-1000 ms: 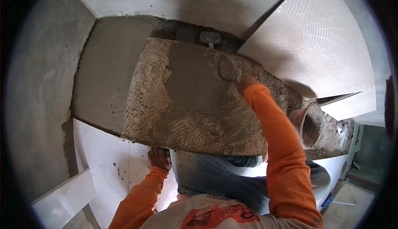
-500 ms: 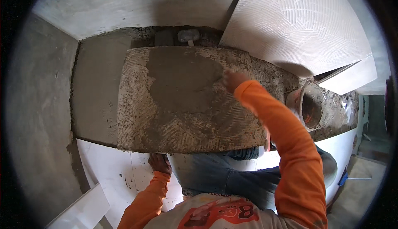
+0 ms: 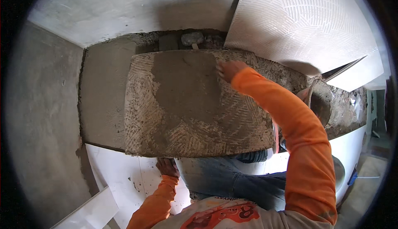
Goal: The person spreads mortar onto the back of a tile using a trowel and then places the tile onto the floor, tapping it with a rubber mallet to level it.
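Note:
A large tile (image 3: 143, 104) lies back side up in front of me, coated with grey mortar. Across its middle the mortar (image 3: 186, 82) is dark and smooth; around that, ridges show. Over its far right part, my right hand (image 3: 230, 70) is closed with curled fingers at the smooth patch's edge. What it grips is hidden from this angle. At the near edge of the tile, my left hand (image 3: 168, 167) has its fingers stretched toward the rim, above white flooring. Their tips are partly hidden by shadow and the edge.
Beyond the tile lies a mallet (image 3: 192, 39). A bucket (image 3: 321, 102) stands to the right, near a leaning ridged white panel (image 3: 298, 26). Wet mortar bed (image 3: 101, 92) spreads along the left wall (image 3: 45, 104). White floor tiles (image 3: 120, 162) are on the near side.
My right hand has moved slightly away from me and left. The smooth patch's right side now has a straighter edge. The whole view has shifted a little; my left hand stays by the rim.

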